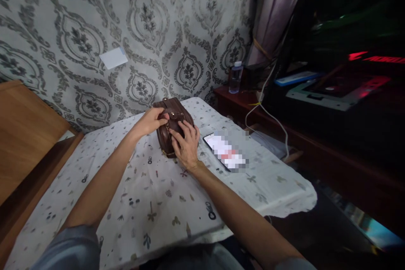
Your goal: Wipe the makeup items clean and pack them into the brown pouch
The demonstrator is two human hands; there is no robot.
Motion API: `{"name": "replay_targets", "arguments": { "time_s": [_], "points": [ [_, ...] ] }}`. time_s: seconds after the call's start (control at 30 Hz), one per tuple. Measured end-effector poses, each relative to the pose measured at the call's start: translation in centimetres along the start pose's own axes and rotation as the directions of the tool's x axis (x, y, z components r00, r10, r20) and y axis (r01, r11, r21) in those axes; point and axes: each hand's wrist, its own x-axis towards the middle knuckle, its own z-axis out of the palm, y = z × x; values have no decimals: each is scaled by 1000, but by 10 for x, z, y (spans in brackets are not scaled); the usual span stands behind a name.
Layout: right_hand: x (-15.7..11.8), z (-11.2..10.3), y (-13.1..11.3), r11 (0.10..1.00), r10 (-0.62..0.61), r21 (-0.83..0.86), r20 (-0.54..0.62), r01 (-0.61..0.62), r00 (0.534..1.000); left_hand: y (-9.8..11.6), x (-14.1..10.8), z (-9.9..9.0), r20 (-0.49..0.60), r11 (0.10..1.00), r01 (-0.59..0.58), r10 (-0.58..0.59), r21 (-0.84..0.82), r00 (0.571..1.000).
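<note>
A dark brown leather bag point(175, 105) with gold-coloured metal fittings lies on the table's white patterned cloth point(152, 202), near the wall. At the bag's upper left, my left hand point(151, 121) has thumb and fingers closed in a pinch by a metal fitting; what exactly it grips is too small to tell. My right hand point(187, 145) rests on the bag's front right side with its fingers spread. A phone point(221, 149) with a lit, pixelated screen lies to the right of the bag.
A clear bottle point(236, 77) stands on a dark red desk point(226, 95) at the right, where a white cable point(275, 118) hangs. A wooden panel point(28, 130) borders the table's left side. A white switch plate point(113, 58) is on the patterned wall.
</note>
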Motion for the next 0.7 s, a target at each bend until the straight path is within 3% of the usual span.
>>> {"name": "replay_targets", "arguments": {
  "time_s": [0.1, 0.2, 0.33, 0.47, 0.7],
  "points": [
    [4, 1, 8, 984, 166, 95, -137, -153, 977, 4, 1, 3, -42, 999, -14, 16, 45, 999],
    [5, 5, 18, 920, 373, 211, -223, -329, 901, 12, 5, 10, -102, 990, -65, 78, 129, 992],
    [3, 13, 28, 815, 524, 356, -117, -456, 844, 25, 15, 22, -184, 971, -132, 169, 200, 968],
    [1, 17, 31, 754, 571, 426, -49, -500, 820, 31, 26, 31, -212, 950, -115, 181, 291, 960],
    [3, 19, 35, 772, 553, 435, -99, -464, 827, 30, 31, 42, -212, 943, -72, 147, 326, 966]
  ]
}}
